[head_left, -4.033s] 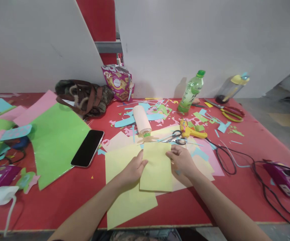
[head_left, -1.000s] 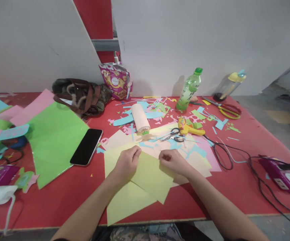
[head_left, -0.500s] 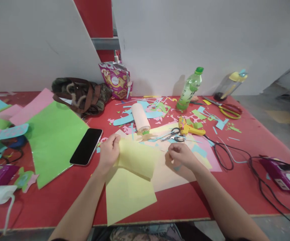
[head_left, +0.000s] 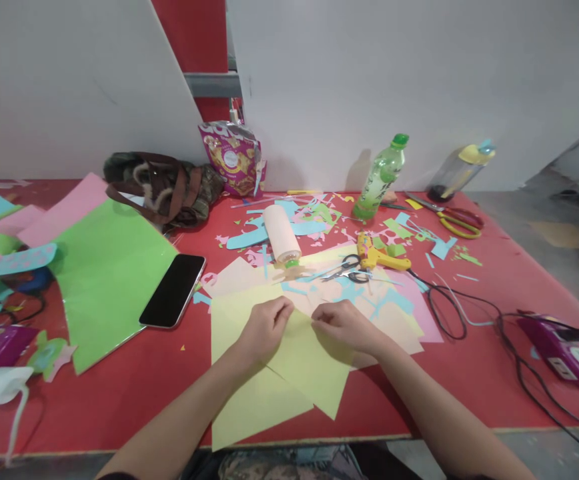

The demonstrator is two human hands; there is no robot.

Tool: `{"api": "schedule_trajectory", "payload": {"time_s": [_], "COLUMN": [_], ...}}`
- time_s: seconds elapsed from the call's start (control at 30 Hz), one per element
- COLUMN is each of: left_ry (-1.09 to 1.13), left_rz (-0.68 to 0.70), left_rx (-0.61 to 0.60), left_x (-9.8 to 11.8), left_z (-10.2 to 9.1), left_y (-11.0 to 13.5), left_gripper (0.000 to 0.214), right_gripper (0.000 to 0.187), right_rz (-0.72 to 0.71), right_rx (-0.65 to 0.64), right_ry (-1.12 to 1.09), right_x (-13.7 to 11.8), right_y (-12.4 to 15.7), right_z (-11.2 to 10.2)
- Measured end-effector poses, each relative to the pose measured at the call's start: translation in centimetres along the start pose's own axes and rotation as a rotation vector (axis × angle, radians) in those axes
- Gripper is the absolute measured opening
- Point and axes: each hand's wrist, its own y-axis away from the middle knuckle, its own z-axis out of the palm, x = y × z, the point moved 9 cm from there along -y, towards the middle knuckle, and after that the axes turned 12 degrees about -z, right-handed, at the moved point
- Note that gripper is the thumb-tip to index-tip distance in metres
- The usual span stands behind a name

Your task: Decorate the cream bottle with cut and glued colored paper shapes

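Note:
A smaller piece of yellow paper (head_left: 312,367) is pinched at its upper edge between my two hands. My left hand (head_left: 265,330) is closed on it from the left. From the right, the closed fingers of my right hand (head_left: 344,323) grip the same edge. Beneath lies a larger yellow sheet (head_left: 249,413), flat on the red table. Just past my hands are black-handled scissors (head_left: 343,269) and a yellow glue gun (head_left: 384,259). A small bottle wrapped in pale paper (head_left: 280,230) lies on its side on blue cut-outs, its green cap toward me.
A phone (head_left: 173,291) lies left, on a green sheet (head_left: 104,267). A green bottle (head_left: 380,180) stands at the back, with pliers (head_left: 457,217) to its right. Black cable runs to a purple power strip (head_left: 564,350). A snack bag (head_left: 232,160) leans at the wall. Paper scraps are scattered around.
My left hand has moved right with the yellow paper, which has turned so a corner points toward me. My right hand has come in from the right and taken hold of its edge.

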Motion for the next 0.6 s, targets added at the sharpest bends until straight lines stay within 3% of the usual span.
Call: {"api": "schedule_trajectory", "payload": {"time_s": [0.3,0.6], "left_ry": [0.07,-0.007], "left_rz": [-0.054,-0.108], "left_rx": [-0.202,-0.192], "left_x": [0.3,-1.0], "left_z": [1.8,1.1], "left_y": [0.4,-0.1], "left_gripper": [0.017,0.018], "right_gripper": [0.021,0.02], "right_rz": [-0.167,-0.201], "right_rx": [-0.087,-0.079], "right_ry": [0.174,0.223], "right_x": [-1.7,-1.9], "right_y": [-0.1,0.0], "right_z": [1.2,0.8]}}
